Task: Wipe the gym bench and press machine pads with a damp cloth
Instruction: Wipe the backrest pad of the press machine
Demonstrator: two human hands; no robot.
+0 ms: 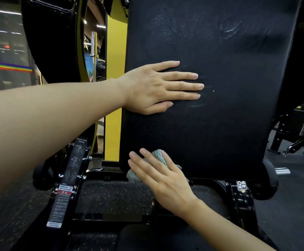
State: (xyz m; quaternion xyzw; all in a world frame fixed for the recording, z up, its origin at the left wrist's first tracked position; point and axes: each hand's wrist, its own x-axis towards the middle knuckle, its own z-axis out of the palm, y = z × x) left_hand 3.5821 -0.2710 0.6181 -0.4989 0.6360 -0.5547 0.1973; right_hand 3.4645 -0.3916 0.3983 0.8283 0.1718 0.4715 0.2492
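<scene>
A tall black back pad [220, 109] of a shoulder press machine fills the middle of the view, upright, with faint wet streaks near its top right. My left hand [158, 87] lies flat on the pad's left side, fingers spread and pointing right, holding nothing. My right hand [162, 176] presses a teal knitted cloth [156, 156] against the pad's lower left corner; the cloth shows only above and left of my fingers. Part of the black seat pad [165, 238] shows at the bottom.
The black machine frame [66, 180] carries a "SHOULDER PRESS" instruction sticker at lower left. A yellow post [114, 124] stands behind the pad's left edge. Another black pad [53, 42] hangs at top left. More equipment stands on the speckled rubber floor [292, 205] at right.
</scene>
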